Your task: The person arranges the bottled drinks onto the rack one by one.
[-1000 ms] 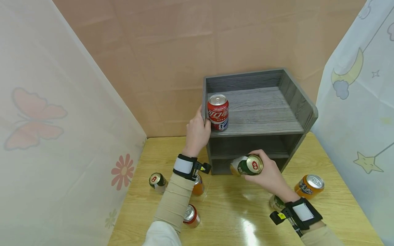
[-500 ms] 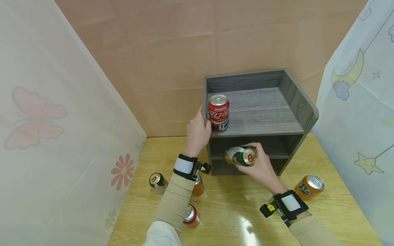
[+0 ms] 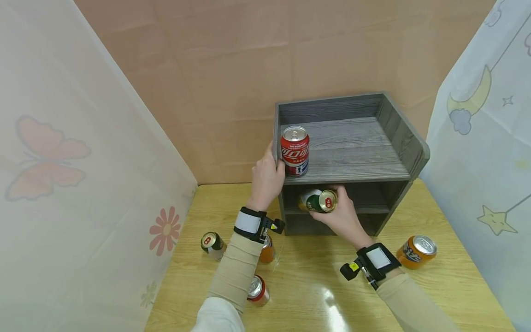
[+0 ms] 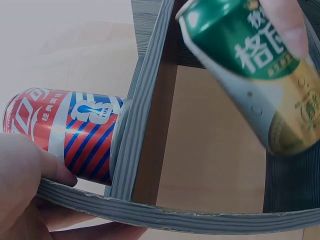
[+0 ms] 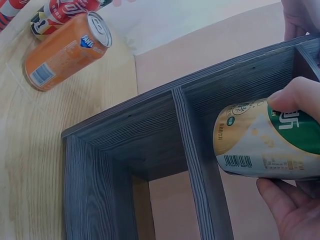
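Observation:
My left hand grips the left side panel of the grey wooden shelf, its thumb inside the edge beside a red cola can. That can stands upright on the top board at the left. My right hand holds a green, white and gold drink can, thumb on one side and fingers on the other. The held can tilts, its base pointing into the compartment just under the top board. In the left wrist view, the same can overlaps the opening. Its gold lid faces the head camera.
Left on the table stand a green-and-white can, an orange can partly behind my left forearm, and a red can. Another orange can stands right of my right wrist. A divider board separates the lower compartments.
My right hand has carried the green, white and gold can forward and left, from before the shelf to the upper compartment's opening. My left hand stays on the side panel.

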Demonstrator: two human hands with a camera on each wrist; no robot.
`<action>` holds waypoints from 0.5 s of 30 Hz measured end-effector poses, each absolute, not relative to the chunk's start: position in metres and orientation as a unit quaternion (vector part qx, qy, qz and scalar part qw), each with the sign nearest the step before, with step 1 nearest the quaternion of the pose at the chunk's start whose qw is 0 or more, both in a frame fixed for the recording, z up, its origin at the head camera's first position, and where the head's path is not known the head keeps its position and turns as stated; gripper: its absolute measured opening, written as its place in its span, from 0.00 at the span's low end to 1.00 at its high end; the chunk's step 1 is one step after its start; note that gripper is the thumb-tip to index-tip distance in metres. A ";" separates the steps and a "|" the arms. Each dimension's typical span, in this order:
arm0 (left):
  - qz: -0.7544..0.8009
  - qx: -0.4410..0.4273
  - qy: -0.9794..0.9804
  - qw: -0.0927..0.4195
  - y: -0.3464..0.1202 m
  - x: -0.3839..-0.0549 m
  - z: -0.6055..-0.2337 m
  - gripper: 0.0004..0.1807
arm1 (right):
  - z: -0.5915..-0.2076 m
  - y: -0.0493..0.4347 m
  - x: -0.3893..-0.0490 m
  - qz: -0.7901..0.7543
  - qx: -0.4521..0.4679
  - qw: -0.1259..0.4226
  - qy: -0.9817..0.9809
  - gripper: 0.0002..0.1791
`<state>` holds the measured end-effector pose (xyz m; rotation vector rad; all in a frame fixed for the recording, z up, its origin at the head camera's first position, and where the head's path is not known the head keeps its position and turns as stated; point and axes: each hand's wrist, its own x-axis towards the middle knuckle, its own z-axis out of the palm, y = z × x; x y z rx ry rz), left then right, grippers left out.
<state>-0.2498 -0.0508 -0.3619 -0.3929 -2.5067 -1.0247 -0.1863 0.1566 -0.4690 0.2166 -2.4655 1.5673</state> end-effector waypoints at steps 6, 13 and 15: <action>-0.364 -0.143 -0.896 0.208 -0.051 -0.250 -0.362 0.30 | -0.466 0.148 -0.198 0.535 0.075 0.090 -0.837 0.44; -0.368 -0.145 -0.895 0.207 -0.051 -0.249 -0.362 0.30 | -0.464 0.138 -0.207 0.517 0.080 0.086 -0.848 0.42; -0.367 -0.144 -0.896 0.206 -0.051 -0.249 -0.362 0.30 | -0.465 0.136 -0.209 0.505 0.079 0.085 -0.855 0.41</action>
